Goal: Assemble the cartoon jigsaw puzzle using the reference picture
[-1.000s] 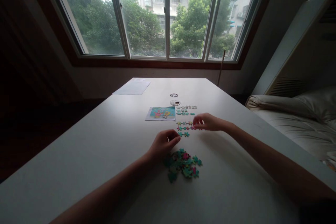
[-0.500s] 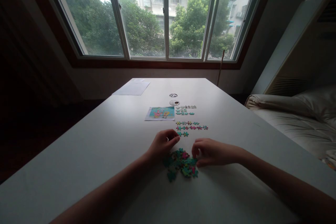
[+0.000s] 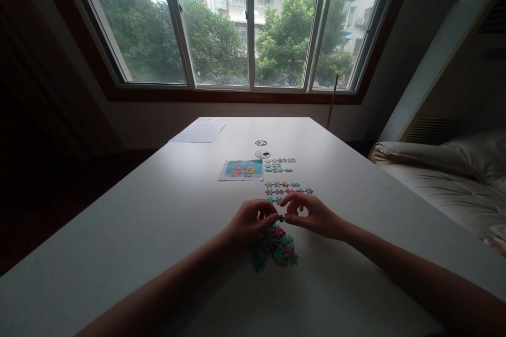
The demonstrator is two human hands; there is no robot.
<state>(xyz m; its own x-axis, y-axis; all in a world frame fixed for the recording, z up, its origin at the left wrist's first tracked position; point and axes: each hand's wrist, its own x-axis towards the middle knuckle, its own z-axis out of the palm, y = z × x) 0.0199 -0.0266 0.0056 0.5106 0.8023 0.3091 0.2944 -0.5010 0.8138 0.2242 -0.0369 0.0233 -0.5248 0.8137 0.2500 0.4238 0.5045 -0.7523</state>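
A small dark green puzzle piece (image 3: 281,218) is between the fingertips of both hands, just above a heap of loose puzzle pieces (image 3: 282,253). My left hand (image 3: 252,219) pinches at its left edge, thumb and fingers curled. From the right, my right hand (image 3: 313,214) has its thumb against the other edge, with the index finger bent over. Beyond the hands, rows of puzzle pieces (image 3: 280,191) lie on the white table; the nearest row is partly covered by the right fingers. A picture sheet (image 3: 242,170) with cartoon figures lies left of the rows.
Two round flat items (image 3: 262,154) sit behind the picture sheet. White papers (image 3: 198,131) rest at the table's far left corner. A pale sofa (image 3: 443,179) stands along the right, and a wide window (image 3: 221,37) is beyond the far table edge.
My right hand has moved up and left from the heap to meet my left hand, and a green puzzle piece now shows between them. My left hand has shifted slightly right and down.
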